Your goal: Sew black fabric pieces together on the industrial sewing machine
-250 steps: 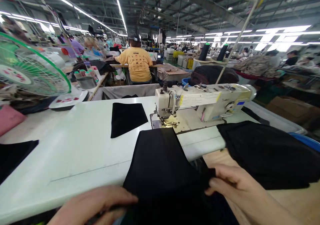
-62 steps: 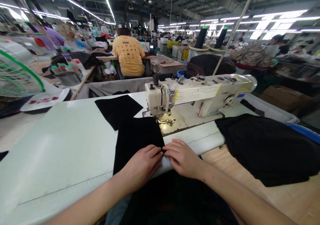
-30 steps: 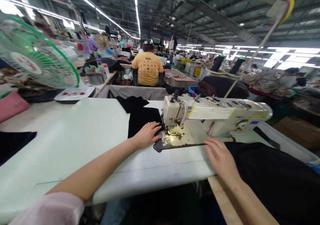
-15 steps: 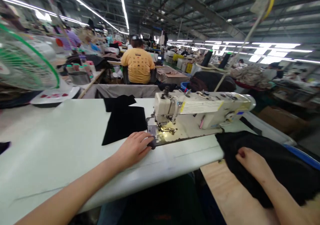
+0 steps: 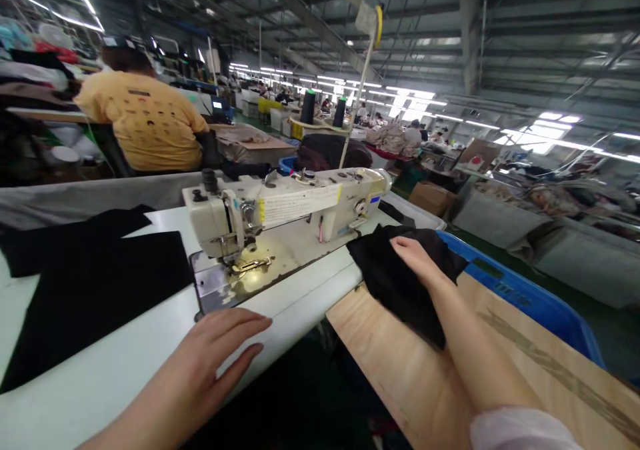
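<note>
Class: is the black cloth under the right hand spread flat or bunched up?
Bunched up: the black cloth lies in rumpled folds on the wooden board, right hand resting on top.

White table point(image 5: 100, 370) with sewing machine point(image 5: 290, 203), black fabric point(image 5: 90, 290)

R hand point(image 5: 417, 260) on black fabric point(image 5: 400, 283) | L hand point(image 5: 213, 353) flat – table edge point(image 5: 300, 303)

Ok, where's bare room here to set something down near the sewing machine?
Bare white table between the black panel and your left hand. Bare plywood board in front of the black fabric pile under your right hand. It is crowded around the sewing machine.
</note>
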`<state>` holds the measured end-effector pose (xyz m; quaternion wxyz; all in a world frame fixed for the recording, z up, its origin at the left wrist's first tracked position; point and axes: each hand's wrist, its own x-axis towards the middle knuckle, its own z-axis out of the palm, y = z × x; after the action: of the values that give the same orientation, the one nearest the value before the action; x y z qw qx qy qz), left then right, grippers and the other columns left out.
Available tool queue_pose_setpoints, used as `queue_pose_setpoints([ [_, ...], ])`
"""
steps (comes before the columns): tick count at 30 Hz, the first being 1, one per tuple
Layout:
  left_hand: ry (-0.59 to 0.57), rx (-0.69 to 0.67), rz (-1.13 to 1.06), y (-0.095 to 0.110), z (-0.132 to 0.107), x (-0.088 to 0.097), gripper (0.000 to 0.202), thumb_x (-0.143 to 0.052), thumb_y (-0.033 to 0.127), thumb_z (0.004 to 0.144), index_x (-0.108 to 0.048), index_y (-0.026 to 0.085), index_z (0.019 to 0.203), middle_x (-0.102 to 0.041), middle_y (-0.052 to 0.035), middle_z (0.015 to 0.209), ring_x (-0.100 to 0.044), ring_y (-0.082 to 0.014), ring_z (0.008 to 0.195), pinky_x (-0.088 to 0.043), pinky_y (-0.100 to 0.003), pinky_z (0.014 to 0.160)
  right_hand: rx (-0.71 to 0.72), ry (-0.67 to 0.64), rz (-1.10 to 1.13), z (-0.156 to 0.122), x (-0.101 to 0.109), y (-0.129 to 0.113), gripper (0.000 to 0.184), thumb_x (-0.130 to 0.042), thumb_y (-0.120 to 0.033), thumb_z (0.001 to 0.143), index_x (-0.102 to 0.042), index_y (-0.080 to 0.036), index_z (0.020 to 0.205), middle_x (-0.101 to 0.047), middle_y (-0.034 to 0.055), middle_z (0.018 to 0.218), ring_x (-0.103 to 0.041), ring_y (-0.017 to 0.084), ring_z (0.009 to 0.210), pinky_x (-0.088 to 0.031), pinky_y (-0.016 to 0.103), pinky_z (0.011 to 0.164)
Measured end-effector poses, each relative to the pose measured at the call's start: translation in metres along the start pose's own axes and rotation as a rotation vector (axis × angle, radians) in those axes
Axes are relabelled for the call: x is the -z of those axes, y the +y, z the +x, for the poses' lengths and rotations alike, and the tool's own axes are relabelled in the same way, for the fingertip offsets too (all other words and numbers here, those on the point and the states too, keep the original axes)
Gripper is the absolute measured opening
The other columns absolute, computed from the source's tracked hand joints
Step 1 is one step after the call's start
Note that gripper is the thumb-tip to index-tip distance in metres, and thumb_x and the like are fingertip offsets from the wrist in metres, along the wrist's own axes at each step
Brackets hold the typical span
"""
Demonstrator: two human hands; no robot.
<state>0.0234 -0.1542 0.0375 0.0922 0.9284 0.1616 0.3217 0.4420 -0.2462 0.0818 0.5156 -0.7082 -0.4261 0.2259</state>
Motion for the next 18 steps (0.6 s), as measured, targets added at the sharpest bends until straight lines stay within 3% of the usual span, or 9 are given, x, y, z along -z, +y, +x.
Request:
queue_pose_setpoints([
  [3,-0.023,0.076,-0.085,0.022,0.02,-0.007,0.038,-0.055,0.034,0.093,-0.058,0.032,0.131,-0.069,-0.0046,0.124,-0.067,-0.0233,0.109,-0.056,-0.035,0.095,-0.058,-0.169,0.042,-0.025,-0.032,-0.024,0.022,-0.071,-0.037,0.072,-0.065,-0.016,0.069,-0.06,-0.0032,0.059,-0.051,0.01,0.051,-0.039,0.022,0.05],
  [6,-0.013,0.195,-0.181,0.035,0.039,-0.02,0.062,-0.064,0.037,0.088,-0.042,0.026,0.145,-0.055,-0.0117,0.144,-0.055,-0.0286,0.129,-0.049,-0.045,0.106,-0.083,-0.42,0.143,-0.054,-0.065,-0.044,0.025,-0.075,-0.038,0.071,-0.064,-0.016,0.072,-0.061,-0.0035,0.063,-0.052,0.009,0.054,-0.04,0.02,0.052],
  [8,0.01,0.268,-0.335,0.04,0.051,-0.028,0.065,-0.073,0.04,0.08,-0.05,0.022,0.139,-0.055,-0.0143,0.143,-0.052,-0.0313,0.131,-0.047,-0.049,0.108,-0.121,-0.597,0.221,-0.071,-0.083,-0.054,0.028,-0.078,-0.039,0.071,-0.063,-0.016,0.074,-0.062,-0.0032,0.067,-0.052,0.009,0.056,-0.04,0.019,0.053],
  [9,0.011,0.317,-0.449,0.041,0.056,-0.03,0.054,-0.074,0.041,0.079,-0.06,0.02,0.127,-0.062,-0.0141,0.134,-0.058,-0.0312,0.125,-0.05,-0.048,0.105,-0.146,-0.648,0.26,-0.078,-0.09,-0.057,0.031,-0.079,-0.042,0.072,-0.062,-0.016,0.076,-0.062,-0.0029,0.068,-0.053,0.009,0.056,-0.04,0.019,0.053],
  [12,0.086,0.544,-0.775,0.042,0.067,-0.028,0.024,-0.066,0.04,0.083,-0.069,0.017,0.087,-0.073,-0.0073,0.087,-0.07,-0.0229,0.082,-0.06,-0.037,0.077,-0.15,-0.61,0.419,-0.093,-0.101,-0.065,0.043,-0.064,-0.06,0.083,-0.063,-0.018,0.088,-0.066,0.0014,0.073,-0.061,0.014,0.061,-0.047,0.024,0.057],
  [15,0.308,0.712,-0.796,0.044,0.068,-0.006,0.024,-0.068,0.04,0.08,-0.067,0.017,0.081,-0.069,-0.0019,0.073,-0.064,-0.0172,0.065,-0.055,-0.028,0.06,-0.047,-0.528,0.591,-0.107,-0.098,-0.071,0.077,-0.03,-0.083,0.084,-0.064,-0.018,0.11,-0.071,0.0115,0.091,-0.069,0.025,0.081,-0.055,0.035,0.067],
  [16,0.368,0.73,-0.757,0.045,0.067,0.005,0.024,-0.071,0.04,0.078,-0.067,0.017,0.08,-0.068,-0.001,0.072,-0.063,-0.0163,0.065,-0.053,-0.026,0.058,-0.019,-0.537,0.61,-0.112,-0.096,-0.072,0.081,-0.032,-0.086,0.082,-0.063,-0.019,0.114,-0.072,0.0133,0.096,-0.07,0.027,0.086,-0.055,0.038,0.069],
  [18,0.433,0.752,-0.696,0.047,0.062,0.028,0.024,-0.073,0.041,0.076,-0.065,0.018,0.076,-0.065,0.0006,0.069,-0.06,-0.0149,0.063,-0.049,-0.023,0.055,-0.019,-0.556,0.57,-0.123,-0.092,-0.073,0.066,-0.056,-0.076,0.08,-0.065,-0.02,0.114,-0.073,0.0123,0.097,-0.07,0.028,0.086,-0.056,0.038,0.071],
])
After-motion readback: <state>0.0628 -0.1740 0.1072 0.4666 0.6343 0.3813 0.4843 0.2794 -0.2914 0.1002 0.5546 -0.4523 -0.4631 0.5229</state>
